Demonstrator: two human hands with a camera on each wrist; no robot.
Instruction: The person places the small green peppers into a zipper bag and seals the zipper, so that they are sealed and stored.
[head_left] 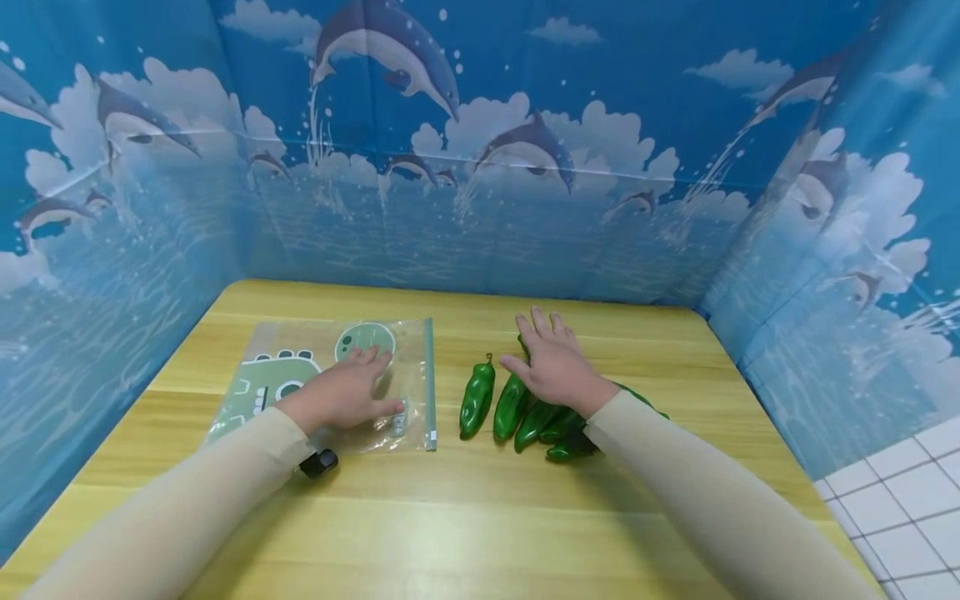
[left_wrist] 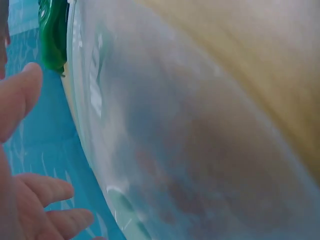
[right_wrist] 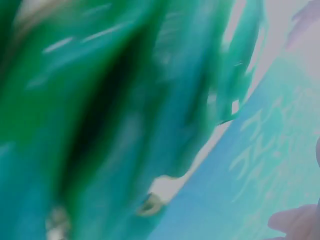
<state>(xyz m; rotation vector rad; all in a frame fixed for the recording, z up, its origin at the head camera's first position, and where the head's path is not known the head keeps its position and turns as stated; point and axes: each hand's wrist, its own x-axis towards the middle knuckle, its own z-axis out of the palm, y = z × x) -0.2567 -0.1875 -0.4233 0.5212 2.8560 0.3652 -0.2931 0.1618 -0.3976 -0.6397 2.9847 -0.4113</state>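
Note:
A clear zip bag (head_left: 416, 358) with a green cartoon print lies flat on the left of the table. Over it is my left hand (head_left: 341, 390), fingers spread and nothing held; the head view does not settle whether it touches the plastic. In the left wrist view its fingers (left_wrist: 50, 192) appear apart from the bag (left_wrist: 150, 125). To the right lie several green peppers (head_left: 477, 400), side by side. My right hand (head_left: 558, 367) hovers over them with fingers extended, partly covering some. Peppers (right_wrist: 125, 100) loom large and blurred in the right wrist view.
Both hands are above a wooden table (head_left: 465, 525). A dolphin-print curtain (head_left: 480, 225) closes off its back and sides. White tiles (head_left: 900, 492) show at the lower right. A small black object (head_left: 318, 463) is at my left wrist.

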